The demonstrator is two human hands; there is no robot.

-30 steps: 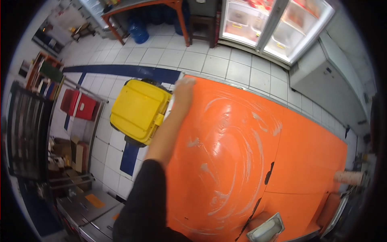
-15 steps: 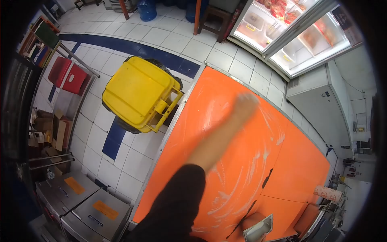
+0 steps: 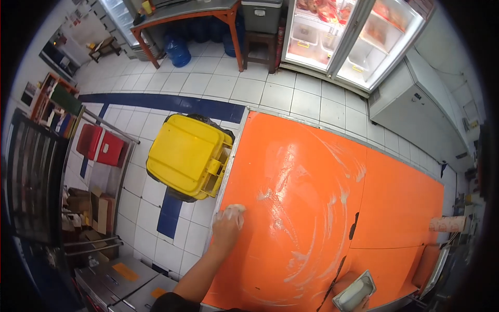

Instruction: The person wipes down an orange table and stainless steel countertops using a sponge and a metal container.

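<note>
"Where's our pale pad [image 3: 237, 207]?"
"By the orange tabletop's [image 3: 254, 156] left edge, wrapped in our left hand [image 3: 225, 229]; probably light, soft, slippery: we grip its back."
"Our right hand [image 3: 363, 304]?"
"Beside the metal container [image 3: 371, 281], its grip unclear."

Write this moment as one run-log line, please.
left hand: curled at orange tabletop's edge, grip unclear | right hand: at metal pan's edge | white streaks: across tabletop | yellow bin: beside tabletop
</note>
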